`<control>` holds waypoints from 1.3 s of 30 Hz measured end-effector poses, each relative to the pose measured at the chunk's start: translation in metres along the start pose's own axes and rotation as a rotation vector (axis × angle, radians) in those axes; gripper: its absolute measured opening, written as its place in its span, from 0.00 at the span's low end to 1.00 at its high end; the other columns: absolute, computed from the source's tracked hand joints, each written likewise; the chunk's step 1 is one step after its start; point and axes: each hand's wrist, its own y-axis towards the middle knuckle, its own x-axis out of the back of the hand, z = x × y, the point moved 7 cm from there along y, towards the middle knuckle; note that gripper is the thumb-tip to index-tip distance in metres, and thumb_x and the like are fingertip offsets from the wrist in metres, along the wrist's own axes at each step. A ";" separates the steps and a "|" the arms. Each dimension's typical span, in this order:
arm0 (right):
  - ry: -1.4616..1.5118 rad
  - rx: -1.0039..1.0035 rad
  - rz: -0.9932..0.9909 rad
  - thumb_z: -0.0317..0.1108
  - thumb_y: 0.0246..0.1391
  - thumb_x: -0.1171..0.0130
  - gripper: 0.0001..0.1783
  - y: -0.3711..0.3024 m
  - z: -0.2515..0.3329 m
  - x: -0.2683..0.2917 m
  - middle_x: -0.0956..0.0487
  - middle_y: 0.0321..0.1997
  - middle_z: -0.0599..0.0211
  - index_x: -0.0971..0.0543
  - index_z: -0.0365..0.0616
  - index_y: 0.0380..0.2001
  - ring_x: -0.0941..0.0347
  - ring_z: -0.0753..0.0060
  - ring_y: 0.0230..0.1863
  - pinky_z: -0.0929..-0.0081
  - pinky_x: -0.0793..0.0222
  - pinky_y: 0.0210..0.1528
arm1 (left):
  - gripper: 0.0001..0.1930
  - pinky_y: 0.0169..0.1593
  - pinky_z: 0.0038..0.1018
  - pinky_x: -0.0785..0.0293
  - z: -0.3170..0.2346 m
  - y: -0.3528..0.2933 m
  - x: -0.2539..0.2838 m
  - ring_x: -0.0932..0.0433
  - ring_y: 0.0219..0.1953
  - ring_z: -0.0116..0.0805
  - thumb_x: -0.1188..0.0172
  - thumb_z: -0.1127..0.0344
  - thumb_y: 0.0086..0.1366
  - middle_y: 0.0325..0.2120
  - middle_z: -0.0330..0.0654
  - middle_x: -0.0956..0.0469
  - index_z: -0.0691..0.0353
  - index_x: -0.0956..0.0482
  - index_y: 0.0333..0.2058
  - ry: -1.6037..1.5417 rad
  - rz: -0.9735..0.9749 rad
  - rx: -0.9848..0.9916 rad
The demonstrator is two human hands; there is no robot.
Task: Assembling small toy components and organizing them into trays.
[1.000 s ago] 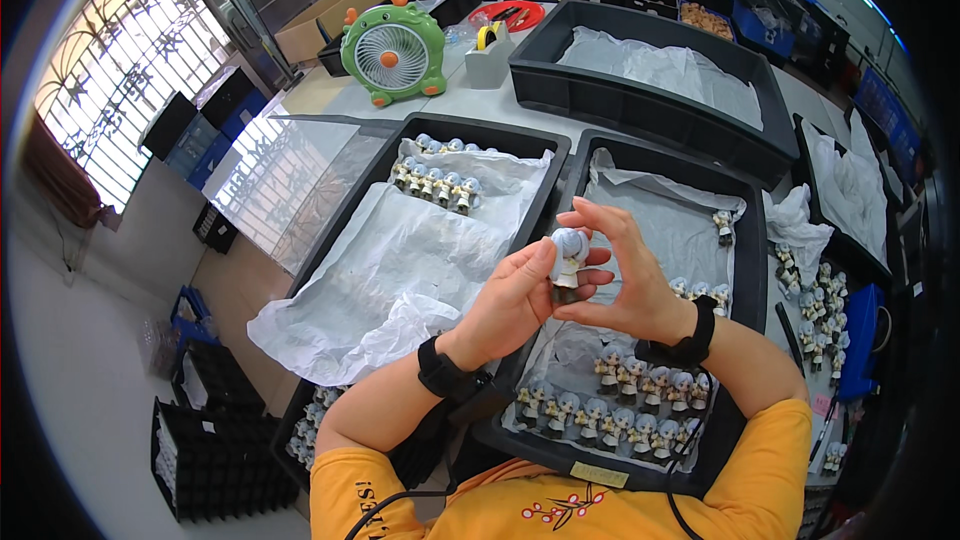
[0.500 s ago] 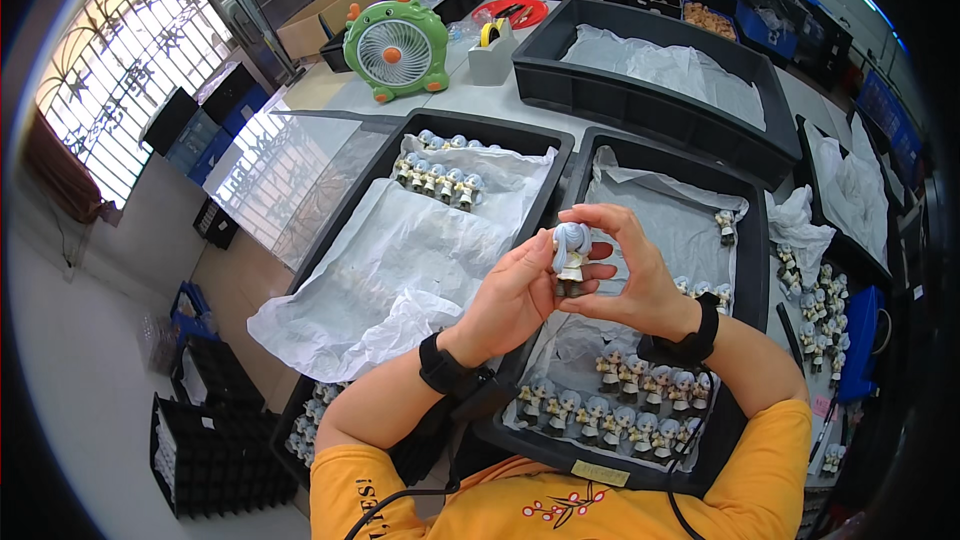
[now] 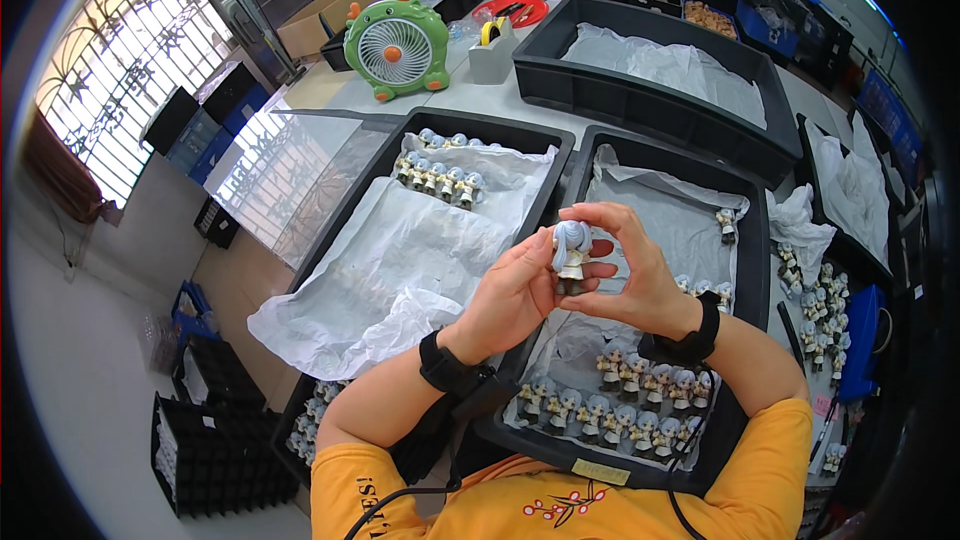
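A small doll-like figurine [image 3: 571, 258] with pale blue-grey hair, a white outfit and dark legs is held upright between my two hands, its back mostly showing. My left hand [image 3: 512, 292] pinches its left side with the thumb. From the right, my right hand [image 3: 642, 280] curves around it, index finger at the head and thumb near the feet. Below them is a black tray [image 3: 757, 250] lined with white paper, where rows of similar figurines [image 3: 615, 422] lie at the near end and one lone figurine [image 3: 725, 226] at the far right.
To the left, another paper-lined black tray [image 3: 563, 162] has figurines [image 3: 437, 180] at its far end. A large black bin [image 3: 640, 105], a green fan [image 3: 397, 52] and a tape dispenser [image 3: 492, 62] stand behind. More figurines [image 3: 823, 315] lie at right beside a blue container [image 3: 865, 340].
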 end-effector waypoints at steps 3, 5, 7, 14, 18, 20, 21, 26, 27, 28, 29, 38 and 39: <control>0.011 -0.026 0.029 0.31 0.30 0.28 0.42 0.000 0.001 -0.001 0.33 0.51 0.60 0.36 0.48 0.53 0.35 0.61 0.52 0.70 0.31 0.48 | 0.24 0.50 0.34 0.28 0.000 0.000 -0.001 0.29 0.51 0.41 0.66 0.53 0.70 0.49 0.48 0.33 0.65 0.43 0.56 -0.057 0.016 -0.006; 0.064 0.016 -0.018 0.30 0.31 0.28 0.39 -0.002 0.002 -0.002 0.34 0.52 0.60 0.33 0.49 0.51 0.36 0.60 0.52 0.69 0.32 0.49 | 0.21 0.49 0.32 0.27 0.001 0.000 0.000 0.28 0.50 0.41 0.66 0.56 0.71 0.48 0.45 0.32 0.64 0.42 0.55 -0.113 0.027 -0.006; 0.117 0.060 -0.063 0.29 0.31 0.29 0.36 -0.003 0.005 0.001 0.34 0.53 0.59 0.30 0.50 0.49 0.36 0.59 0.53 0.67 0.33 0.49 | 0.26 0.52 0.37 0.30 0.001 -0.001 0.000 0.30 0.51 0.43 0.67 0.52 0.70 0.49 0.50 0.32 0.66 0.44 0.57 -0.094 0.055 -0.020; -0.238 0.410 -0.154 0.30 0.32 0.29 0.13 -0.017 0.034 0.004 0.28 0.49 0.67 0.20 0.54 0.25 0.36 0.60 0.51 0.68 0.36 0.48 | 0.25 0.52 0.36 0.31 -0.007 -0.005 -0.008 0.29 0.50 0.42 0.67 0.55 0.71 0.49 0.50 0.32 0.67 0.45 0.58 -0.205 0.088 -0.042; -0.245 0.403 -0.150 0.30 0.31 0.28 0.13 -0.017 0.034 0.003 0.28 0.49 0.69 0.20 0.54 0.24 0.35 0.61 0.49 0.70 0.35 0.47 | 0.25 0.52 0.35 0.31 -0.009 -0.006 -0.010 0.30 0.51 0.41 0.67 0.55 0.71 0.49 0.49 0.32 0.66 0.45 0.58 -0.238 0.108 -0.052; -0.242 0.398 -0.143 0.30 0.31 0.28 0.13 -0.017 0.033 0.002 0.28 0.49 0.69 0.20 0.54 0.24 0.35 0.61 0.49 0.70 0.35 0.47 | 0.24 0.52 0.35 0.31 -0.008 -0.006 -0.009 0.31 0.52 0.40 0.67 0.55 0.71 0.49 0.48 0.32 0.66 0.45 0.58 -0.246 0.099 -0.052; -0.224 0.367 -0.167 0.30 0.30 0.28 0.13 -0.018 0.030 0.002 0.28 0.48 0.69 0.21 0.54 0.24 0.35 0.61 0.49 0.70 0.35 0.47 | 0.25 0.51 0.35 0.31 -0.008 -0.006 -0.008 0.31 0.52 0.40 0.67 0.55 0.71 0.49 0.48 0.32 0.66 0.45 0.59 -0.249 0.102 -0.050; -0.308 0.310 -0.223 0.32 0.29 0.27 0.14 -0.013 0.033 0.005 0.28 0.47 0.70 0.21 0.54 0.24 0.36 0.61 0.50 0.69 0.35 0.48 | 0.25 0.51 0.35 0.31 -0.008 -0.006 -0.007 0.31 0.52 0.40 0.68 0.54 0.71 0.49 0.48 0.32 0.65 0.45 0.59 -0.209 0.076 -0.035; -0.317 0.359 -0.216 0.32 0.29 0.27 0.14 -0.015 0.034 0.005 0.28 0.47 0.70 0.22 0.53 0.24 0.36 0.61 0.50 0.68 0.36 0.48 | 0.25 0.51 0.35 0.30 -0.008 -0.006 -0.006 0.30 0.52 0.41 0.68 0.54 0.71 0.49 0.48 0.32 0.65 0.45 0.58 -0.201 0.067 -0.037; -0.325 0.409 -0.209 0.33 0.29 0.27 0.15 -0.016 0.035 0.005 0.28 0.46 0.70 0.23 0.53 0.23 0.36 0.60 0.50 0.68 0.36 0.48 | 0.25 0.51 0.36 0.30 -0.007 -0.005 -0.006 0.30 0.52 0.41 0.69 0.53 0.71 0.49 0.48 0.32 0.65 0.45 0.58 -0.192 0.057 -0.038; -0.325 0.409 -0.209 0.33 0.29 0.27 0.15 -0.017 0.035 0.005 0.28 0.46 0.70 0.23 0.53 0.23 0.36 0.60 0.50 0.68 0.36 0.48 | 0.25 0.51 0.36 0.30 -0.007 -0.005 -0.005 0.30 0.52 0.41 0.69 0.53 0.71 0.49 0.48 0.32 0.65 0.45 0.58 -0.193 0.058 -0.038; -0.244 0.334 -0.188 0.34 0.30 0.27 0.16 -0.013 0.030 0.006 0.27 0.44 0.70 0.24 0.51 0.25 0.35 0.61 0.48 0.69 0.35 0.46 | 0.25 0.49 0.33 0.30 -0.004 -0.005 0.001 0.28 0.46 0.39 0.69 0.54 0.71 0.47 0.45 0.31 0.65 0.44 0.58 -0.286 0.029 -0.021; -0.242 0.328 -0.192 0.34 0.30 0.27 0.17 -0.012 0.030 0.006 0.27 0.44 0.70 0.24 0.51 0.26 0.35 0.61 0.48 0.69 0.35 0.46 | 0.25 0.49 0.33 0.30 -0.005 -0.005 0.001 0.28 0.46 0.38 0.69 0.54 0.71 0.47 0.44 0.31 0.65 0.44 0.58 -0.268 0.058 -0.027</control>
